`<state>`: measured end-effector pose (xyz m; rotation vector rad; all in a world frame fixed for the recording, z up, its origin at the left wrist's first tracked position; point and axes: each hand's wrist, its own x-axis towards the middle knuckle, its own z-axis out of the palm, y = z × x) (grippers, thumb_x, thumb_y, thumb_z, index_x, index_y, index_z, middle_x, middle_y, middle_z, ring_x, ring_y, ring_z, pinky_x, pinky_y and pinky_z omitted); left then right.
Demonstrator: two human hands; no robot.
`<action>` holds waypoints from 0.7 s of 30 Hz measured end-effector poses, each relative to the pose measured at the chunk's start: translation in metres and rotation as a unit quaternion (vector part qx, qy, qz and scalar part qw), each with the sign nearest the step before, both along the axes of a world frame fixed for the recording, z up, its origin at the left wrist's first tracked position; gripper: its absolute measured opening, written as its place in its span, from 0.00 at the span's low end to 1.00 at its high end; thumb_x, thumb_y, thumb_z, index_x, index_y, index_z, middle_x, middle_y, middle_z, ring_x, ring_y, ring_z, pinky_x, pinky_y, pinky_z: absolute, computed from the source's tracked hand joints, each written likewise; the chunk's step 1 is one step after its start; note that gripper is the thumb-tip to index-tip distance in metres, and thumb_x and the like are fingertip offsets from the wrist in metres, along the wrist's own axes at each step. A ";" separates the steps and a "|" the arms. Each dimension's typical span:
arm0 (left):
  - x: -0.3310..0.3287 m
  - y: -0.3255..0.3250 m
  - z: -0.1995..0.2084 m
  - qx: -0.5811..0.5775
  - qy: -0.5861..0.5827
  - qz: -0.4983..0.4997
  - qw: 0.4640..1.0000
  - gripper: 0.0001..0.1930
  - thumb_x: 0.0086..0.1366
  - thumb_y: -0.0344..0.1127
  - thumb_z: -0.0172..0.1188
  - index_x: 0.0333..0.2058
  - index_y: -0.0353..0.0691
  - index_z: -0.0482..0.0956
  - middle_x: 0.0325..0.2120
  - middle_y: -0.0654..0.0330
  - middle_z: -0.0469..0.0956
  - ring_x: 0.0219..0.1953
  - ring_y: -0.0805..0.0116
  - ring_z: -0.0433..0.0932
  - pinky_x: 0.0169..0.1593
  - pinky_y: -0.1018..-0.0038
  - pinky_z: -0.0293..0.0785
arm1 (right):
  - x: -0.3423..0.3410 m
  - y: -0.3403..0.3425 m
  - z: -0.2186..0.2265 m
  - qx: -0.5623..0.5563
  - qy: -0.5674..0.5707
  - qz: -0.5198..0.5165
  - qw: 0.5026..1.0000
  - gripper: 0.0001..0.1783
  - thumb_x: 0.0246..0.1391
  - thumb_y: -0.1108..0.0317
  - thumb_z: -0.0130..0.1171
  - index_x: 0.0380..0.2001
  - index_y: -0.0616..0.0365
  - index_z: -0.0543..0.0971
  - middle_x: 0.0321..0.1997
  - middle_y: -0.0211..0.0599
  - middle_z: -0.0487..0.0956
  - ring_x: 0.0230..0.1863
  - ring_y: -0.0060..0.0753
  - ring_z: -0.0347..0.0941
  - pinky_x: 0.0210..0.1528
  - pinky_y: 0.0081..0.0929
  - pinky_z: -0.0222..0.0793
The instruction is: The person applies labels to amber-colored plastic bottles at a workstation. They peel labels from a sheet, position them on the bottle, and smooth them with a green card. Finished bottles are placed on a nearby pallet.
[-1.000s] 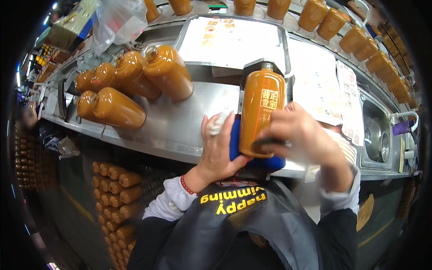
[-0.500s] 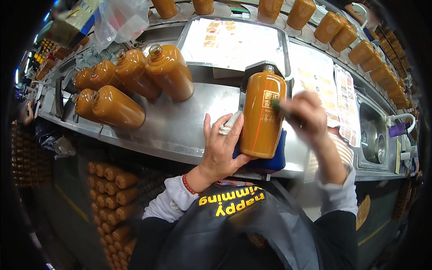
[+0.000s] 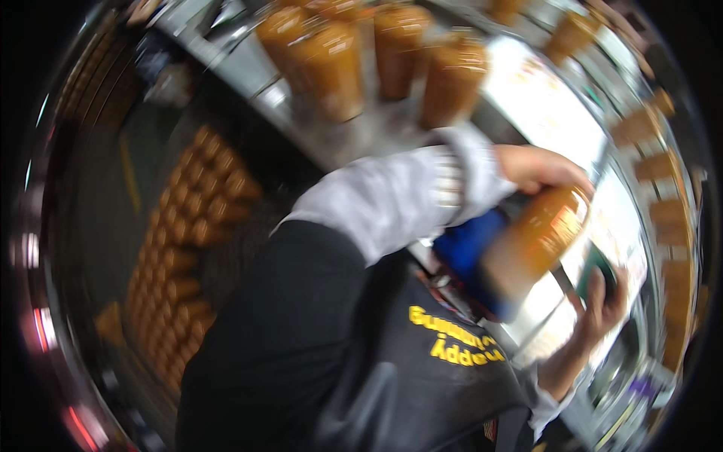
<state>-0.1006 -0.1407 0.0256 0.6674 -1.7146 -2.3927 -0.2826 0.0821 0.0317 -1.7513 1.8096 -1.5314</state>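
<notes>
A glossy brown bottle (image 3: 544, 237) is tilted above a blue padded rest (image 3: 473, 248), in front of my body. My left hand (image 3: 544, 167) reaches across and wraps around the bottle's neck end, fingers closed; the neck is hidden beneath it. Beside the bottle's right side, my right hand (image 3: 605, 300) grips a dark green, flat piece (image 3: 596, 273) between thumb and fingers. Blur hides what kind of thing that piece is. Reddish-gold printing shows on the bottle's face.
Several brown bottles (image 3: 331, 71) stand on the metal counter (image 3: 358, 143) to the left. Printed sheets (image 3: 538, 90) lie beyond my left hand. More bottles (image 3: 670, 203) line a curved conveyor at right. Many are stacked (image 3: 203, 200) low on the left.
My view has swung round and blurred. My left hand has gone from the bottle's lower left side to its neck end. The bottle has tilted; my right hand has drawn away from its face.
</notes>
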 end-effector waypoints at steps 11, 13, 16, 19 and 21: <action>0.168 0.067 -0.006 -0.136 0.211 0.401 0.881 0.18 0.60 0.47 0.71 0.37 0.36 0.87 0.29 0.63 0.82 0.29 0.72 0.78 0.30 0.74 0.71 | -0.012 -0.026 0.057 -0.067 -0.011 0.067 0.995 0.27 0.57 0.51 0.69 0.50 0.62 0.80 0.47 0.48 0.81 0.42 0.40 0.79 0.42 0.36 0.77; 0.256 0.129 0.015 -0.194 0.187 0.518 0.812 0.17 0.61 0.46 0.70 0.37 0.36 0.86 0.29 0.64 0.81 0.27 0.75 0.75 0.26 0.74 0.68 | 0.006 -0.041 0.069 -0.088 -0.051 0.119 0.988 0.17 0.56 0.61 0.69 0.42 0.63 0.81 0.40 0.41 0.81 0.38 0.33 0.77 0.38 0.31 0.75; 0.348 0.215 0.013 -0.231 0.131 0.697 0.666 0.16 0.65 0.46 0.67 0.39 0.36 0.82 0.26 0.64 0.80 0.19 0.84 0.69 0.21 0.84 0.62 | 0.048 -0.062 0.074 -0.111 -0.050 0.151 0.981 0.15 0.56 0.63 0.69 0.39 0.64 0.81 0.37 0.38 0.80 0.36 0.33 0.76 0.36 0.31 0.74; 0.452 0.312 -0.025 -0.316 -0.069 0.798 0.509 0.17 0.72 0.45 0.60 0.48 0.37 0.80 0.39 0.61 0.82 0.43 0.74 0.81 0.47 0.76 0.78 | 0.095 -0.076 0.093 -0.140 -0.017 0.207 0.968 0.18 0.61 0.60 0.66 0.43 0.66 0.81 0.40 0.42 0.80 0.41 0.38 0.77 0.42 0.34 0.75; 0.509 0.352 -0.071 -0.328 -0.201 0.840 0.382 0.16 0.69 0.43 0.64 0.47 0.37 0.80 0.36 0.56 0.85 0.38 0.69 0.84 0.44 0.70 0.80 | 0.111 -0.088 0.096 -0.057 -0.003 0.144 0.988 0.21 0.62 0.63 0.66 0.52 0.67 0.79 0.51 0.46 0.81 0.51 0.37 0.78 0.53 0.32 0.80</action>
